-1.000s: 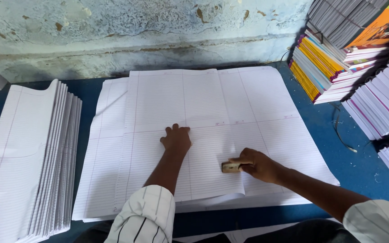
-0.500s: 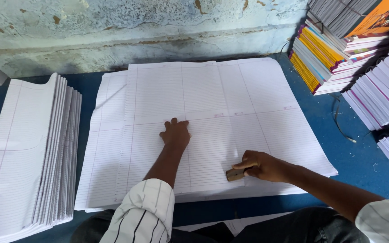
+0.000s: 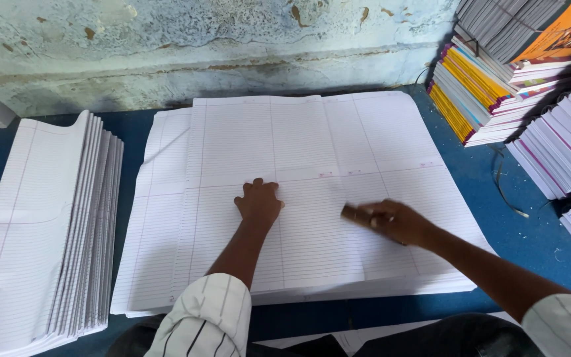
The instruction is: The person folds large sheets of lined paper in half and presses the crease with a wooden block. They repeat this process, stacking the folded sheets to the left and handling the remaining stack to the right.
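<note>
White ruled paper, a large sheet printed with fine lines and lying on top of a thick pile (image 3: 312, 178), fills the middle of the blue table (image 3: 530, 231). My left hand (image 3: 259, 203) rests on this sheet near its centre, palm down with the fingers loosely curled, holding nothing and only pressing the paper flat. My right hand (image 3: 398, 221) is closed around a small brown wooden block (image 3: 353, 213), whose end juts out to the left of my knuckles and lies against the sheet, to the right of the left hand. Half a second ago the block sat lower on the sheet, nearer its front edge; it has now travelled up toward the horizontal crease line running across the middle, while the left hand has kept its place. I judge this to be a smoothing stroke along the paper in progress, with the sheet held steady for it. Left of the sheet stands a fanned stack of folded white ruled sheets (image 3: 47, 231). Right of it, at the table's far corner, lie piled notebooks with yellow and purple spines (image 3: 470, 92).
</note>
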